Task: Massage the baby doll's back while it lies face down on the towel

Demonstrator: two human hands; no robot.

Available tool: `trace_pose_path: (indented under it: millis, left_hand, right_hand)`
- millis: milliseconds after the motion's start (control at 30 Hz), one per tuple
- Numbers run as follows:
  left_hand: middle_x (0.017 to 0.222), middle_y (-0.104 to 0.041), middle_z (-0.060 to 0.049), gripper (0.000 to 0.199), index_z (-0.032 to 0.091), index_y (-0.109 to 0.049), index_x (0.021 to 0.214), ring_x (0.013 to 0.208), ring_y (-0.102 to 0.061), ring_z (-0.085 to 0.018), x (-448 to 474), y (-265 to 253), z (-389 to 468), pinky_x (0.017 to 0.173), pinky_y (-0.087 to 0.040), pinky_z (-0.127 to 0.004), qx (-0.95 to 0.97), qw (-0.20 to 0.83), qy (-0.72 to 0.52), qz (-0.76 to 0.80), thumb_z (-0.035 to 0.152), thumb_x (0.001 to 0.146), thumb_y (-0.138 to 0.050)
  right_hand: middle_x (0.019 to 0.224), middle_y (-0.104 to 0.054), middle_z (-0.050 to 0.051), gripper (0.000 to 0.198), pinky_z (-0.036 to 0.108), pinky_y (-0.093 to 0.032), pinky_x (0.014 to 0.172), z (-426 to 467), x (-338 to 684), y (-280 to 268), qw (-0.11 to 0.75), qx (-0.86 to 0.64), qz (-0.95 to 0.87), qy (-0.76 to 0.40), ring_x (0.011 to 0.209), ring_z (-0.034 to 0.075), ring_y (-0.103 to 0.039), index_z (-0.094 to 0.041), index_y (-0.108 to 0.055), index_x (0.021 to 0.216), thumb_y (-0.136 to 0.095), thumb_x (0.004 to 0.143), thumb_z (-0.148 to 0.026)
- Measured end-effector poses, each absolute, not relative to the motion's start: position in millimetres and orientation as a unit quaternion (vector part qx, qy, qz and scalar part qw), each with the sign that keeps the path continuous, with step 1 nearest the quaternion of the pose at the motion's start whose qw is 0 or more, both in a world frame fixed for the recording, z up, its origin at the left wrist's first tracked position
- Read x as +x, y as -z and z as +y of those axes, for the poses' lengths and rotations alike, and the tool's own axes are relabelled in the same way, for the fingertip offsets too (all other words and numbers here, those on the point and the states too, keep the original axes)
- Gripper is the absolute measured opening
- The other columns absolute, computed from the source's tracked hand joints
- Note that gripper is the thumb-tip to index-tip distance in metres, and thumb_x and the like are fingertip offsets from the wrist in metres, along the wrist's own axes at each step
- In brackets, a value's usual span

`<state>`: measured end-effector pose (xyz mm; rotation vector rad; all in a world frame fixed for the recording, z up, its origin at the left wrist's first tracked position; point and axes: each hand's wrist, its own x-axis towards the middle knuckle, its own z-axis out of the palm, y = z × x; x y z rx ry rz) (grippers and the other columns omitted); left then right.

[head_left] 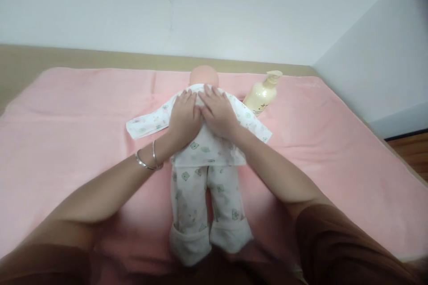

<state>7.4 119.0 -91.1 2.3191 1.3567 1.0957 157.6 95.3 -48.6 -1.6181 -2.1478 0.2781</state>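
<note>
A doll [203, 160] in a printed suit lies in the middle of a pink blanket [67, 142], its head at 12 o'clock and its feet at 6. The left hand [183, 118] and right hand [219, 113] lie flat and open on its upper back, side by side, fingers spread, gripping nothing. A lotion bottle [262, 94] lies at 2 o'clock, near the doll's sleeve. The doll looks light and soft-bodied, its loose cloth likely to slide; the trunk seems the surest place to hold it.
</note>
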Motion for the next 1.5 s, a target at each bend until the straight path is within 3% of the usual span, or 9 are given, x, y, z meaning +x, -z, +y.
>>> trace_pose_path:
  millis: [167, 300, 433, 567, 800, 933, 1133, 1267, 1500]
  left_hand:
    - [0.169, -0.034, -0.023, 0.063, 0.002, -0.041, 0.155, 0.162, -0.026, -0.035, 17.2, 84.2, 96.0, 0.135, -0.021, -0.059, 0.827, 0.123, -0.323, 0.444, 0.036, 0.101, -0.037]
    - [0.166, -0.041, -0.02, 0.061, 0.007, -0.046, 0.153, 0.159, -0.033, -0.034, 5.4, 92.0, 130.8, 0.135, -0.022, -0.059, 0.808, 0.169, -0.334, 0.455, 0.035, 0.1, -0.036]
    - [0.164, -0.046, -0.016, 0.058, 0.012, -0.052, 0.15, 0.157, -0.038, -0.031, -3.7, 97.5, 158.0, 0.136, -0.025, -0.054, 0.768, 0.208, -0.342, 0.5, 0.039, 0.1, -0.039]
    - [0.16, -0.049, -0.019, 0.059, 0.01, -0.052, 0.149, 0.157, -0.038, -0.033, 2.6, 95.3, 135.8, 0.134, -0.025, -0.057, 0.789, 0.156, -0.356, 0.475, 0.043, 0.105, -0.031]
    - [0.167, -0.039, -0.018, 0.059, 0.01, -0.045, 0.155, 0.162, -0.028, -0.032, 12.6, 91.9, 102.4, 0.135, -0.023, -0.058, 0.82, 0.138, -0.348, 0.432, 0.04, 0.108, -0.027]
    - [0.166, -0.043, -0.017, 0.059, 0.012, -0.049, 0.153, 0.16, -0.033, -0.032, 0.4, 98.0, 137.6, 0.135, -0.024, -0.058, 0.801, 0.178, -0.349, 0.453, 0.044, 0.106, -0.03]
    - [0.16, -0.053, -0.009, 0.054, 0.023, -0.058, 0.146, 0.153, -0.045, -0.027, -9.7, 102.9, 163.2, 0.135, -0.028, -0.052, 0.789, 0.21, -0.37, 0.443, 0.049, 0.105, -0.035]
    - [0.155, -0.058, -0.009, 0.055, 0.023, -0.06, 0.143, 0.15, -0.048, -0.028, -5.9, 105.1, 156.8, 0.134, -0.029, -0.053, 0.788, 0.187, -0.386, 0.441, 0.053, 0.105, -0.034]
    - [0.157, -0.056, -0.011, 0.057, 0.018, -0.059, 0.145, 0.152, -0.046, -0.029, -2.1, 103.3, 152.0, 0.134, -0.028, -0.052, 0.788, 0.168, -0.369, 0.464, 0.049, 0.104, -0.034]
  right_hand:
    - [0.17, -0.035, 0.016, 0.061, 0.059, -0.02, 0.133, 117.6, 174.4, 52.4, 0.247, -0.642, -0.717, -0.116, 0.161, 0.034, -0.029, -0.007, -0.043, 0.157, -0.034, 0.101, -0.028]
    - [0.165, -0.042, 0.021, 0.06, 0.062, -0.024, 0.131, 85.2, 152.9, 55.2, 0.25, -0.631, -0.732, -0.05, 0.157, 0.037, -0.035, -0.003, -0.048, 0.153, -0.032, 0.101, -0.027]
    - [0.168, -0.038, 0.016, 0.059, 0.056, -0.019, 0.135, 58.8, 135.7, 55.2, 0.244, -0.59, -0.769, -0.03, 0.161, 0.036, -0.026, -0.006, -0.049, 0.154, -0.036, 0.1, -0.028]
    - [0.17, -0.035, 0.012, 0.063, 0.056, -0.017, 0.136, 73.5, 144.6, 53.0, 0.242, -0.597, -0.762, -0.069, 0.162, 0.032, -0.025, -0.008, -0.047, 0.156, -0.036, 0.095, -0.021]
    - [0.17, -0.033, 0.017, 0.063, 0.055, -0.021, 0.134, 101.3, 162.7, 47.8, 0.22, -0.638, -0.731, -0.101, 0.162, 0.033, -0.026, -0.003, -0.039, 0.159, -0.03, 0.101, -0.027]
    - [0.169, -0.034, 0.021, 0.061, 0.06, -0.022, 0.133, 76.0, 147.7, 50.1, 0.223, -0.628, -0.743, -0.054, 0.161, 0.038, -0.027, -0.002, -0.041, 0.158, -0.03, 0.103, -0.028]
    - [0.171, -0.033, 0.015, 0.059, 0.057, -0.015, 0.136, 55.1, 134.1, 54.5, 0.221, -0.59, -0.776, -0.038, 0.163, 0.035, -0.021, -0.006, -0.044, 0.157, -0.034, 0.103, -0.028]
    - [0.17, -0.035, 0.012, 0.058, 0.057, -0.017, 0.135, 82.1, 149.3, 54.1, 0.236, -0.592, -0.767, -0.071, 0.162, 0.03, -0.025, -0.011, -0.046, 0.156, -0.031, 0.103, -0.028]
    - [0.171, -0.032, 0.014, 0.064, 0.056, -0.018, 0.134, 111.1, 170.3, 56.6, 0.237, -0.607, -0.752, -0.103, 0.162, 0.031, -0.026, -0.01, -0.042, 0.158, -0.039, 0.099, -0.033]
